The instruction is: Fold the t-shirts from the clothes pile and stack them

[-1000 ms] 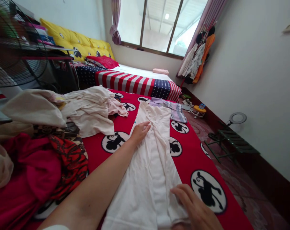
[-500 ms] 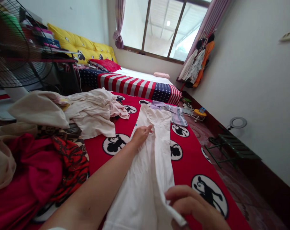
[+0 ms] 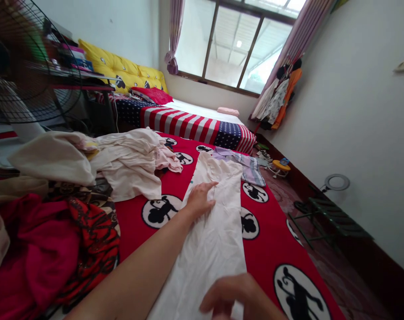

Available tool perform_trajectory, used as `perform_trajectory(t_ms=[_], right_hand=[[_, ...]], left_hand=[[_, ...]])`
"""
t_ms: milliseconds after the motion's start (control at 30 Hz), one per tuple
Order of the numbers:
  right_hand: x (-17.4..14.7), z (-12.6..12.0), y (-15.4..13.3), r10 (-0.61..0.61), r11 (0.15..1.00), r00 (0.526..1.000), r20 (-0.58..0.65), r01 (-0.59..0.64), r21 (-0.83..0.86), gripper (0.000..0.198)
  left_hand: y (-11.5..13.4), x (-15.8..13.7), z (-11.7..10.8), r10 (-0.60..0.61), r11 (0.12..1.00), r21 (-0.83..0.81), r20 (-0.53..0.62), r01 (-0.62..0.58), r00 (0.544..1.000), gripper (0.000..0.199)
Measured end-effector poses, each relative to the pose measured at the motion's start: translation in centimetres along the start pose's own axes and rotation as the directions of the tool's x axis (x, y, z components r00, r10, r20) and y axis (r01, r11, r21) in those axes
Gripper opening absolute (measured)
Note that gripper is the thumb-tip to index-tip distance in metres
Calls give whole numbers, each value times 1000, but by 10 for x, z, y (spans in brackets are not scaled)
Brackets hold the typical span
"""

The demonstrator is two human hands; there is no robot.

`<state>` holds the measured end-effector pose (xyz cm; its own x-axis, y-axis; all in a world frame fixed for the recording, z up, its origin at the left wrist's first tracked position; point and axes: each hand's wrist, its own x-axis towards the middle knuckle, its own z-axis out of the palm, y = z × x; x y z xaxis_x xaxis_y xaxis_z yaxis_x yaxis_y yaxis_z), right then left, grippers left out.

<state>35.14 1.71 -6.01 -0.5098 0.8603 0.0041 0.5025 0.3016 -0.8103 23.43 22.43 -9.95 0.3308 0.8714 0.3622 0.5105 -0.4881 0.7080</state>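
A long white garment [image 3: 218, 235] lies lengthwise on the red bedspread, its far end gathered and a small green tag on its left edge. My left hand [image 3: 202, 200] rests on its upper part, open, with thumb and index finger apart. Close to the camera, my right hand [image 3: 242, 293] hovers over the near part of the garment, fingers bent and apart, gripping no cloth that I can see. The frame's bottom edge cuts off part of this hand. Beyond the garment's far end lies a lilac and grey checked cloth [image 3: 250, 166].
Heaped clothes sit on the left: cream cloth [image 3: 131, 155], a magenta garment [image 3: 45, 244] and an orange-red patterned one [image 3: 97, 240]. A fan [image 3: 31, 66] stands behind them. On the right floor are a dark green folding stool [image 3: 338, 215] and a ring light [image 3: 337, 182].
My right hand has let go of the garment's right edge and moved left. The raised fold now lies flat. My left hand's fingers have spread from a pinch.
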Motion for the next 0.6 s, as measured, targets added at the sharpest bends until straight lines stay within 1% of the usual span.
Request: perform_trajectory(t_ms=[33,67,100,133,167,200,233,267,333,400,467,533,600], right_hand=[[12,-20,4,60,998,994,-92,-61,-17,23],[25,-43,12,127,991,976,-179,-133,-25,21],[41,-66,25,159,985,947,-279,-170,-19,22],[58,-89,41,190,978,905,-380,-209,-8,21],[76,-112,59,220,967,843,-490,-255,-4,22],[93,-133,79,251,951,772,-584,-311,-2,21],[110,-153,98,293,920,678,-674,-391,7,19],[126,-172,116,314,900,632,-709,-435,11,21],[152,-201,144,325,867,561,-762,-498,3,29],[174,-221,161,305,836,529,-792,-547,-43,36],[191,-233,169,263,803,524,-810,-584,-117,40],[205,-240,173,220,772,542,-811,-605,-194,44],[214,-245,175,201,745,570,-797,-618,-253,42]], left_hand=[[0,-1,0,22,999,42,19,-23,1000,63],[1,-2,0,39,996,83,41,-42,998,60],[1,-2,0,50,991,117,64,-57,997,55],[1,-3,1,56,988,140,88,-68,995,49],[2,-3,1,61,985,156,110,-78,992,45],[2,-3,1,61,982,169,127,-82,990,43],[2,-3,2,59,980,180,142,-85,988,43],[2,-3,2,56,978,188,157,-85,986,43],[3,-3,2,43,976,203,171,-78,984,44],[4,-3,3,33,974,216,172,-71,985,52],[5,-3,4,34,970,229,181,-76,983,64],[6,-4,7,49,964,244,218,-103,975,70],[5,-4,10,58,957,261,258,-127,964,69]])
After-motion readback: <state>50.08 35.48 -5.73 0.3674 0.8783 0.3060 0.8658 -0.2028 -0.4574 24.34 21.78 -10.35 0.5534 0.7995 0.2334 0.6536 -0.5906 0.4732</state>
